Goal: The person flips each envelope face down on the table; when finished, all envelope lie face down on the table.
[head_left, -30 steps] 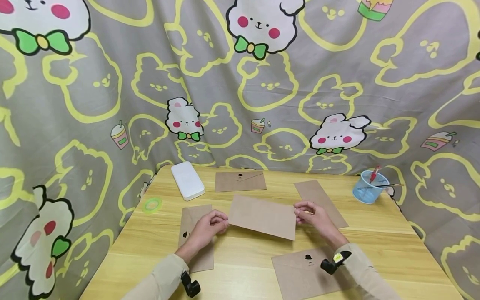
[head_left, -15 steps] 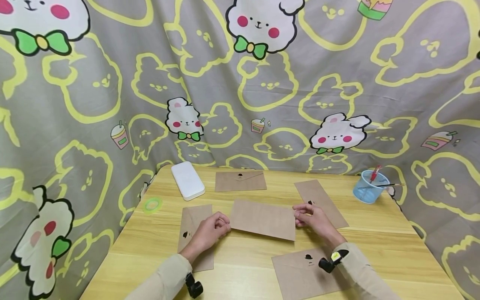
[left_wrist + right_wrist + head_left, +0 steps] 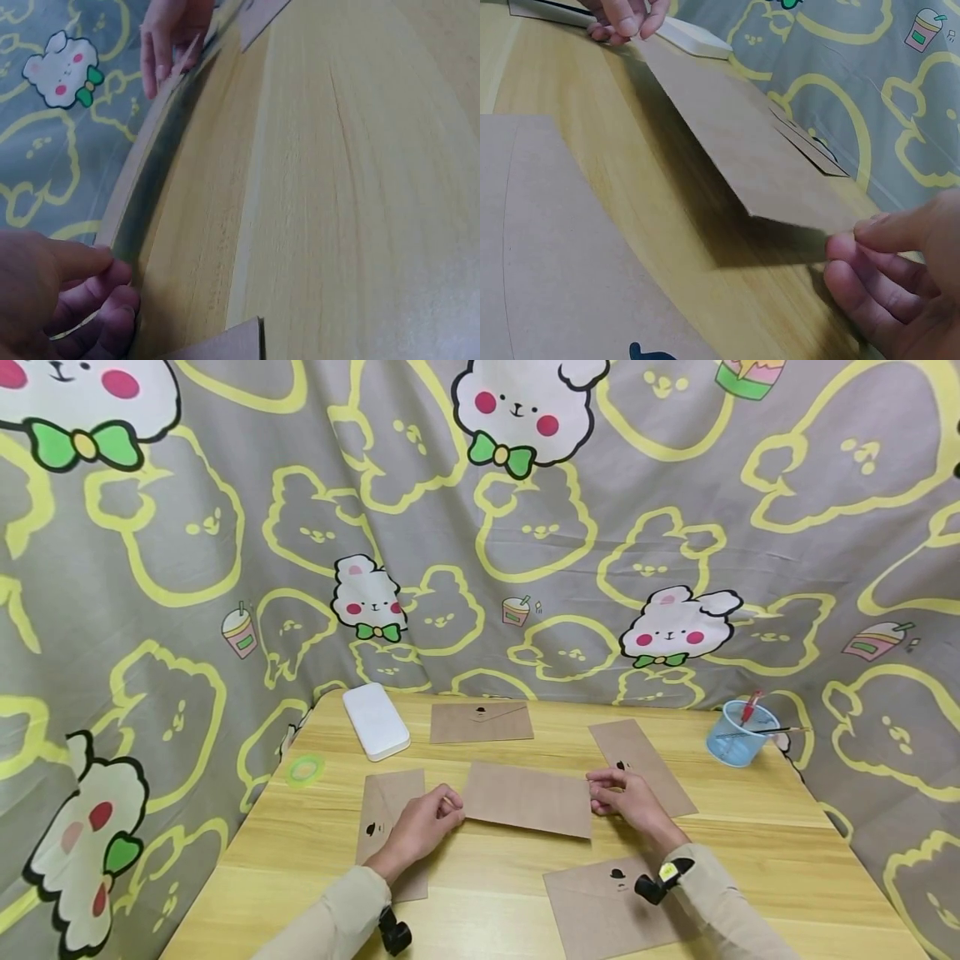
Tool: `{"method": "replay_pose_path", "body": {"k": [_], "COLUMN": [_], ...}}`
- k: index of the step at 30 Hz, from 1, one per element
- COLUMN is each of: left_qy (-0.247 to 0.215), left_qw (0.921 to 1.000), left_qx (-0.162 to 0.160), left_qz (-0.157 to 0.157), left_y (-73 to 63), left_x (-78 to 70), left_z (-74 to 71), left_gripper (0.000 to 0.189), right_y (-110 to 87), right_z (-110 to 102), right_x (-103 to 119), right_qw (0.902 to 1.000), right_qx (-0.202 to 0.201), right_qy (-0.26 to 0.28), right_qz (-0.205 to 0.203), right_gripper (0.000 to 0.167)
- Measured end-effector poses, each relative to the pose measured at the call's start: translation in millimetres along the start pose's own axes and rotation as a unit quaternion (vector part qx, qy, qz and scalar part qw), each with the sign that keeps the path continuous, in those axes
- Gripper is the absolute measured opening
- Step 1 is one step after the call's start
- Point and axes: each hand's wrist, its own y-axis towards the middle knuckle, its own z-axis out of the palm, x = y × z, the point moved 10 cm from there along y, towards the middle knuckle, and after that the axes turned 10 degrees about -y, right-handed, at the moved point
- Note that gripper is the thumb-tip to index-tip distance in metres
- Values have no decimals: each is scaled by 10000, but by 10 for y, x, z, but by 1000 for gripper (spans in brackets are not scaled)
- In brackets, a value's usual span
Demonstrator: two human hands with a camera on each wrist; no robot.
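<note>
A brown kraft-paper envelope [image 3: 528, 802], its plain side up, hangs level over the middle of the table, with a shadow under it in the right wrist view. My left hand [image 3: 423, 822] pinches its left end between thumb and fingertips. At the opposite end, the thumb and fingers of my right hand [image 3: 633, 802] pinch the right edge. Beneath my left forearm lies another envelope [image 3: 386, 789] with a small black hat print. A similar envelope [image 3: 600, 910] lies front right, partly under my right sleeve. Behind my right hand rests a slanted envelope [image 3: 648, 760].
One more envelope [image 3: 480, 724], flap showing, lies at the table's back edge. To its left is a white flat box [image 3: 375, 722]. A blue mesh pen cup [image 3: 738, 739] stands back right, and a greenish ring [image 3: 305, 770] lies at left. A patterned curtain [image 3: 540, 568] surrounds the table.
The held envelope's left end has sunk slightly, and my left hand has shifted a little to the right with it. My right hand has barely moved; both ends stay pinched.
</note>
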Motion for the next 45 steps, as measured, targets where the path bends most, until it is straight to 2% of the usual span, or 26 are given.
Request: {"method": "replay_pose_path", "body": {"k": [10, 15, 20, 23, 28, 34, 39, 45], "left_qy": [46, -183, -529, -674, -952, -1305, -1473, -1831], "left_qw": [10000, 9996, 9975, 9961, 9926, 9863, 9827, 9719], "left_qx": [-10, 129, 366, 487, 666, 834, 947, 1172], "left_qz": [-54, -149, -287, -288, -360, -565, -599, -903], "left_y": [-13, -33, -64, -83, -116, -156, -176, -203], "left_x": [-7, -29, -88, -144, -212, -298, -384, -409], "left_z": [-10, 19, 86, 137, 247, 396, 503, 678], "left_gripper": [6, 6, 8, 8, 8, 10, 9, 8], "right_y": [-61, -165, -341, -466, -669, -885, -1051, -1215], "right_z": [-35, -153, -361, -472, -632, -831, -978, -1087], "right_x": [48, 117, 80, 25, -70, -169, -256, -406], "right_qw": [9996, 9986, 9957, 9949, 9970, 9969, 9964, 9963], "right_qx": [91, 103, -140, -161, -101, -91, -100, 19], "right_qy": [82, -266, -871, -982, -770, -776, -837, -861], "right_qz": [-249, -455, -274, -158, 12, 39, -13, 63], "right_gripper": [35, 39, 41, 43, 46, 47, 45, 43]}}
